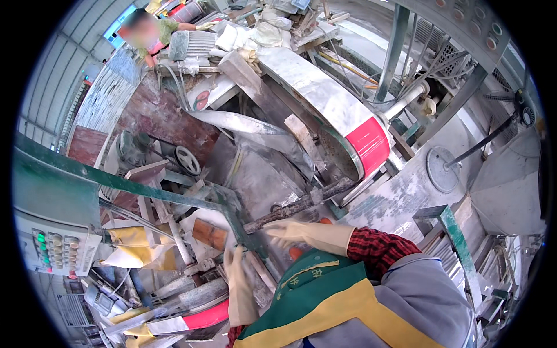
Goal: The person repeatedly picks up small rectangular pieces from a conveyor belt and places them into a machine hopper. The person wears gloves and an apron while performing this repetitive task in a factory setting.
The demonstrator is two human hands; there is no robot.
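Note:
Both of my hands wear cream rubber gloves. My right hand (287, 232) reaches leftward with its fingers stretched out, slightly blurred, just below a dirty dark roller bar (301, 204). Nothing shows in it. Pointing upward, my left hand (235, 268) has extended fingers beside the lower end of a green metal frame (237, 223); no held thing is visible. A reddish-brown block (209, 234) lies on a pale board just up and left of those fingers. I wear a green apron (316, 281) with yellow edging over red-checked sleeves.
A long white conveyor-like housing with a red end (369, 146) runs beyond my hands. A control box (61, 246) with buttons stands at left; another panel (473, 23) hangs upper right. A pedestal fan (525, 115) stands right. Far off, another person (165, 35) works by cluttered stone slabs.

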